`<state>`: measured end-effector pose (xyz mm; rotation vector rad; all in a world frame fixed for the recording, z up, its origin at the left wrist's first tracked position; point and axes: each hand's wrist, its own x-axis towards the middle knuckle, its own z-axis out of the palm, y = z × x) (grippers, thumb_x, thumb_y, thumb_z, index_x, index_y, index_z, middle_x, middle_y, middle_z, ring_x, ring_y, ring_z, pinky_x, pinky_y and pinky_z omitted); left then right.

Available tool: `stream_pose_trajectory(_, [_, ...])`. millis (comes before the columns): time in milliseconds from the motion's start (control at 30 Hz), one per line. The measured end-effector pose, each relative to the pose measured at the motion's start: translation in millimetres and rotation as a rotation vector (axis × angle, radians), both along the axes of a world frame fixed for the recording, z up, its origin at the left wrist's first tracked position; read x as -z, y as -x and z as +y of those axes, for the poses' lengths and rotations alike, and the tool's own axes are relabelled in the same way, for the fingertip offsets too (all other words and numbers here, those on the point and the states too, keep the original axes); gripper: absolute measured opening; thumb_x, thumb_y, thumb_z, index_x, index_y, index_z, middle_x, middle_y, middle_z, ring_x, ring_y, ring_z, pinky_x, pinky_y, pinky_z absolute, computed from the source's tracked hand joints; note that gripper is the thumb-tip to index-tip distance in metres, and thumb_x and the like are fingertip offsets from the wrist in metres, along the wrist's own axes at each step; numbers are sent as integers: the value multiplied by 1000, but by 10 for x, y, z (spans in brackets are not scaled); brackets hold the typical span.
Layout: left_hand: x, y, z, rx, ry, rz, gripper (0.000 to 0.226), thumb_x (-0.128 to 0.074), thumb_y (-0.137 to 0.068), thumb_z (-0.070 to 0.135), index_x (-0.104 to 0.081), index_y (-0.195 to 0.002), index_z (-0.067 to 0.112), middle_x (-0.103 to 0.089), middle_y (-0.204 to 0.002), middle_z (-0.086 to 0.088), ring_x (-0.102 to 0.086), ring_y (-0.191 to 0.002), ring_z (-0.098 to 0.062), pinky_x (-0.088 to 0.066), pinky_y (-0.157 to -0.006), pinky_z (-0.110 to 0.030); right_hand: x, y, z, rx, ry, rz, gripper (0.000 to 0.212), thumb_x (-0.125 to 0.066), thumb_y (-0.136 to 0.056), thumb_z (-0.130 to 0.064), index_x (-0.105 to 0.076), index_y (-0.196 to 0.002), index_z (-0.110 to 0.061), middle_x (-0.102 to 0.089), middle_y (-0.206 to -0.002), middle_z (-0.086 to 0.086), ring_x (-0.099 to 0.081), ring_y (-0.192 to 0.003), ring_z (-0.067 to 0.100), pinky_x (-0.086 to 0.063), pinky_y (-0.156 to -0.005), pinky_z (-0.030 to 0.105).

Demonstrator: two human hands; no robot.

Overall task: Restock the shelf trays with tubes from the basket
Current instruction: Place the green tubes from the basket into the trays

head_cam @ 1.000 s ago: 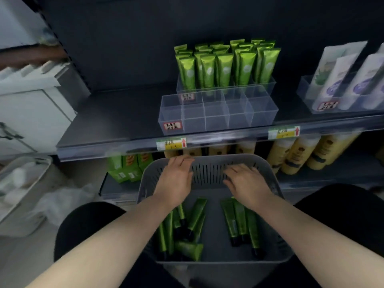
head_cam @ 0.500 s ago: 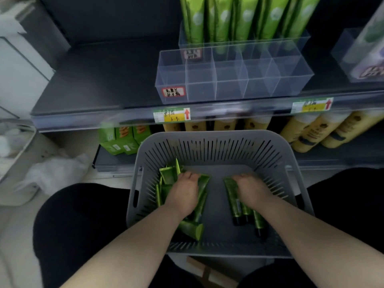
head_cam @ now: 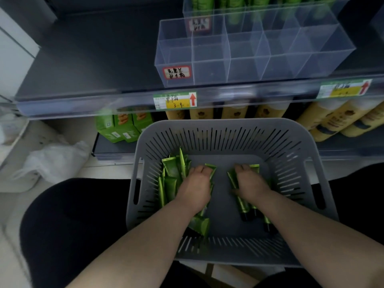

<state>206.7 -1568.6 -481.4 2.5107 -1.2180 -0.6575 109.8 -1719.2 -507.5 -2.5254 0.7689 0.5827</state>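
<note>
The dark shelf [head_cam: 83, 59] spans 12 o'clock, with its clear divided tray [head_cam: 249, 65] toward 1 o'clock. The grey basket [head_cam: 228, 138] sits at 6 o'clock. Green tubes [head_cam: 169, 183] lie on its floor at 9 and 3 o'clock. The left hand [head_cam: 194, 188] curls round the 9 o'clock tubes, and the right hand [head_cam: 250, 183] clasps the 3 o'clock ones.

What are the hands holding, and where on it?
Green tubes in the basket: the left hand and right hand curl their fingers over the upper halves, near the flat ends.
</note>
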Motion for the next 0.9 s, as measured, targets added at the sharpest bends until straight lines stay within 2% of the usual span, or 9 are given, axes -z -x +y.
stream_pose_trajectory(167, [10,18,-29,-17,-97,36,41,-50,-88,0,-48,-129,5,-52,-126,-16,-51,-113,-31,-47,-93,-38,-17,-63,139,164,-171,-51,89,-65,-79,-5,-11,-151,-11,-34,-143,16,-40,-127,32,-42,-99,33])
stream_pose_trajectory(267, [5,66,-33,-13,-213,65,36,-48,-88,0,-48,-124,4,-54,-122,-19,-57,-108,-34,-48,-85,-39,-27,-64,137,146,-206,-100,67,-55,-84,0,-29,-145,-8,-47,-137,15,-49,-121,29,-46,-95,32])
stream_pose_trajectory(333, [6,84,-33,4,-258,72,35,-47,-89,1,-49,-124,3,-55,-121,-20,-57,-108,-35,-47,-86,-39,-10,-35,129,90,-196,-113,50,-50,-91,-7,-39,-140,-10,-53,-133,13,-51,-118,27,-46,-94,32])
stream_pose_trajectory(400, [1,90,-35,23,-281,59,32,-47,-89,0,-51,-120,1,-56,-119,-21,-57,-109,-35,-47,-86,-38,-9,-16,145,61,-189,-101,42,-49,-96,-24,-42,-136,-10,-54,-130,13,-52,-115,28,-46,-91,33])
stream_pose_trajectory(500, [7,98,-40,35,-308,44,33,-46,-86,-3,-52,-119,0,-54,-119,-21,-57,-110,-37,-47,-86,-39,0,-13,189,18,-187,-62,49,-58,-90,-36,-45,-131,-13,-53,-125,12,-53,-112,28,-47,-85,32])
stream_pose_trajectory(633, [47,127,-28,59,-324,42,39,-46,-83,-6,-52,-120,1,-49,-123,-19,-54,-112,-36,-47,-92,-41,43,-33,247,17,-154,-19,49,-65,-80,-20,-43,-123,-14,-51,-120,12,-55,-111,30,-46,-82,32])
stream_pose_trajectory(733, [45,132,-29,52,-325,29,42,-47,-83,-7,-50,-124,1,-48,-126,-18,-54,-112,-35,-47,-92,-40,33,-57,236,107,-219,49,59,-64,-77,-11,-40,-130,-15,-49,-123,13,-54,-114,32,-46,-88,31])
stream_pose_trajectory(800, [26,129,-41,49,-330,23,43,-46,-83,-7,-50,-125,2,-48,-126,-19,-54,-111,-35,-47,-90,-39,35,-39,206,103,-239,87,60,-64,-76,-9,-41,-131,-17,-49,-122,11,-53,-114,30,-45,-87,27])
stream_pose_trajectory(900, [14,122,-54,59,-329,13,37,-45,-84,-6,-53,-120,1,-50,-124,-20,-55,-111,-37,-45,-90,-39,33,-8,160,143,-243,47,48,-61,-82,-14,-46,-127,-18,-51,-122,10,-53,-113,28,-42,-81,25])
